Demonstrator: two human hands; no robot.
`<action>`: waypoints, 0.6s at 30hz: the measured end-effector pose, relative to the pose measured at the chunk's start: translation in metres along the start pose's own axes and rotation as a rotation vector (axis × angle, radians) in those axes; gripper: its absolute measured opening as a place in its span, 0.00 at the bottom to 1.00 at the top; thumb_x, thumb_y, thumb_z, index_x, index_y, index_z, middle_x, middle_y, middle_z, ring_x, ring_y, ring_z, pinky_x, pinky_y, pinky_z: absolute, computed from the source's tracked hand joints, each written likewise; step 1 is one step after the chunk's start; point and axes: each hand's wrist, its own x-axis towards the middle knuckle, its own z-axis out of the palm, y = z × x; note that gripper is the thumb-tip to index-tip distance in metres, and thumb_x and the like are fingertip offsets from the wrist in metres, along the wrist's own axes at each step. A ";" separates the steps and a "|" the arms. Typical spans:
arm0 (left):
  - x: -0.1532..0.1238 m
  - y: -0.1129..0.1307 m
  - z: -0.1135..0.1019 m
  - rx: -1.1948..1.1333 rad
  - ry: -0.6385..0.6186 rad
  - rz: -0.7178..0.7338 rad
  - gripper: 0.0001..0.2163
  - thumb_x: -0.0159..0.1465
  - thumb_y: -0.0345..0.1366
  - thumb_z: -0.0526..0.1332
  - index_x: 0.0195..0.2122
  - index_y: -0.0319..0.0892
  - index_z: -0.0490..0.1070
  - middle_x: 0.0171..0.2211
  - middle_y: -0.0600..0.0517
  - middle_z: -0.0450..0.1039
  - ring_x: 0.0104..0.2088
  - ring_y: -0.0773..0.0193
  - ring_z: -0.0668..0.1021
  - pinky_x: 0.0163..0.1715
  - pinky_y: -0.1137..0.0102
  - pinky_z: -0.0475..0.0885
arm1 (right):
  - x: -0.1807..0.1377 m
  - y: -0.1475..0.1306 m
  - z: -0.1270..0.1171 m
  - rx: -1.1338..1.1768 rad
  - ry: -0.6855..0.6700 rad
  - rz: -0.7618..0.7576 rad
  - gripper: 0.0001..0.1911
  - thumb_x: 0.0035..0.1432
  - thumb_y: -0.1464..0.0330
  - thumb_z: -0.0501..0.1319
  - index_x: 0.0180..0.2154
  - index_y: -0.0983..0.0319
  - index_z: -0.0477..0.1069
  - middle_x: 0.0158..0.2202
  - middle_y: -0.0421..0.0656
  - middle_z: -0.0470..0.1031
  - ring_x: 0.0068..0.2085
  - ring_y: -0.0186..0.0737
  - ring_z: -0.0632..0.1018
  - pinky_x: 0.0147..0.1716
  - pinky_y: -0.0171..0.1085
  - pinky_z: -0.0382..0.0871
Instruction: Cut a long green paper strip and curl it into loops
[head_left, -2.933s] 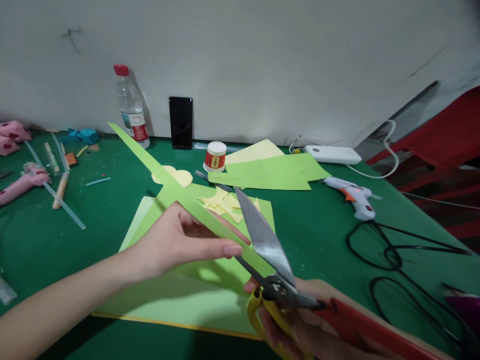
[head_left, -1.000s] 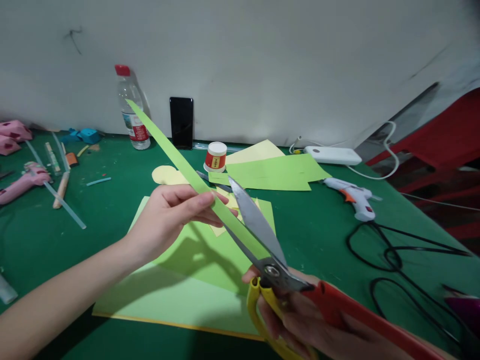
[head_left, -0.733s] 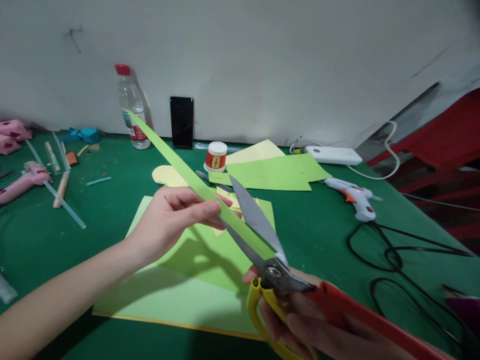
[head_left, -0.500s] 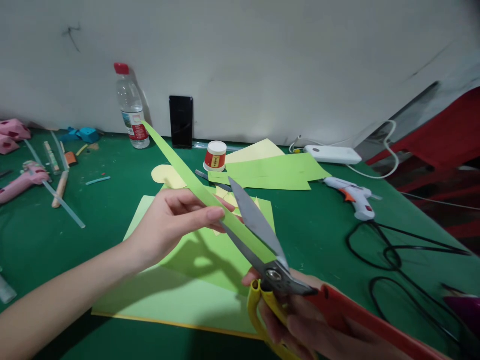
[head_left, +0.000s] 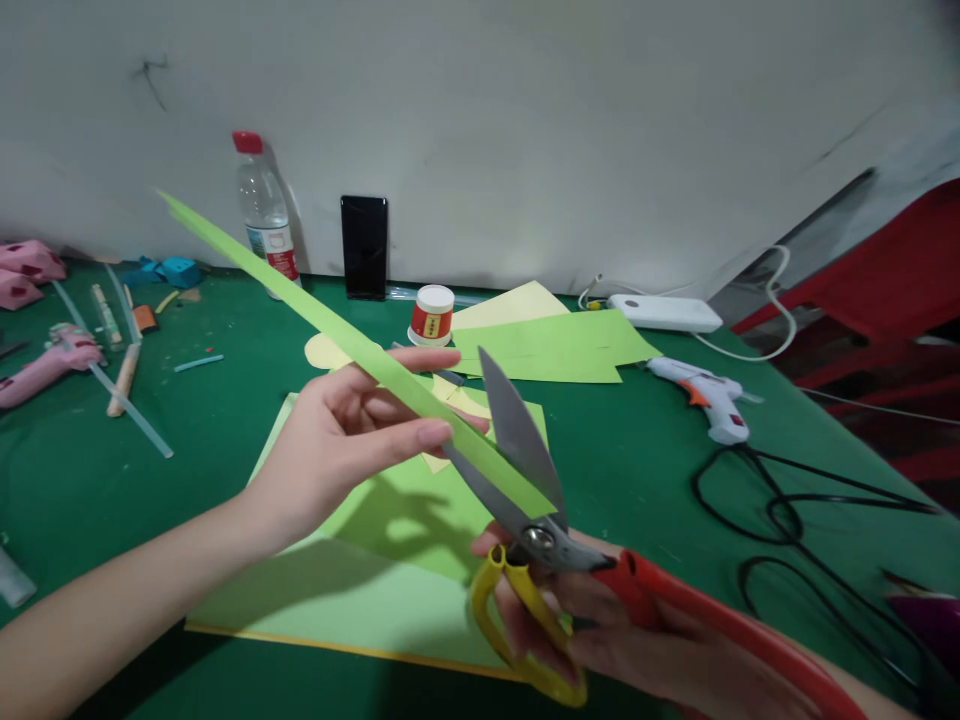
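Observation:
My left hand (head_left: 349,445) pinches a long, narrow light-green paper strip (head_left: 289,295) between thumb and fingers. The strip slants from upper left down to the scissors, its lower end lying between the blades. My right hand (head_left: 600,610) grips the scissors (head_left: 538,540), whose grey blades stand apart, pointing up and left. A yellow loop and a long red handle show at the grip; some right-hand fingers are hidden behind them. Beneath both hands lie pale and brighter green sheets (head_left: 360,600), with cream paper pieces (head_left: 326,350) behind my left hand.
Behind stand a water bottle (head_left: 266,215), a phone (head_left: 364,248) and a small red-and-white tub (head_left: 432,315). Cut green paper (head_left: 547,345) lies right of the tub. A white glue gun (head_left: 709,395) with black cable (head_left: 780,500) sits right, a pink glue gun (head_left: 56,365) left.
The paper strip's far end has swung left and slid further out past my left hand, now crossing the bottle. The scissors have shifted slightly left, with more of the yellow loop showing.

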 end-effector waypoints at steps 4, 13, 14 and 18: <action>0.002 -0.001 0.000 -0.020 -0.066 -0.063 0.07 0.55 0.31 0.65 0.35 0.46 0.76 0.29 0.55 0.79 0.32 0.66 0.79 0.31 0.78 0.72 | 0.001 -0.004 0.001 0.044 0.001 0.035 0.22 0.53 0.60 0.56 0.49 0.60 0.62 0.35 0.44 0.67 0.32 0.35 0.70 0.32 0.37 0.65; 0.000 -0.010 0.010 -0.050 -0.191 -0.240 0.04 0.54 0.31 0.65 0.32 0.39 0.76 0.32 0.49 0.79 0.34 0.62 0.79 0.33 0.74 0.73 | 0.002 0.015 0.000 0.095 -0.021 -0.040 0.24 0.51 0.51 0.57 0.42 0.62 0.61 0.34 0.42 0.65 0.28 0.30 0.66 0.27 0.33 0.60; 0.000 -0.010 0.010 -0.060 -0.179 -0.245 0.05 0.53 0.31 0.65 0.32 0.39 0.76 0.32 0.49 0.79 0.34 0.62 0.79 0.33 0.75 0.73 | 0.001 0.015 -0.001 0.085 -0.022 -0.038 0.24 0.51 0.50 0.56 0.43 0.61 0.61 0.34 0.42 0.65 0.27 0.30 0.65 0.27 0.33 0.60; 0.002 -0.011 0.007 -0.106 -0.172 -0.241 0.09 0.51 0.32 0.68 0.34 0.39 0.75 0.30 0.51 0.78 0.33 0.64 0.79 0.32 0.76 0.72 | 0.003 0.021 -0.007 0.004 0.034 -0.041 0.27 0.54 0.50 0.52 0.48 0.61 0.60 0.35 0.44 0.66 0.28 0.31 0.67 0.28 0.34 0.63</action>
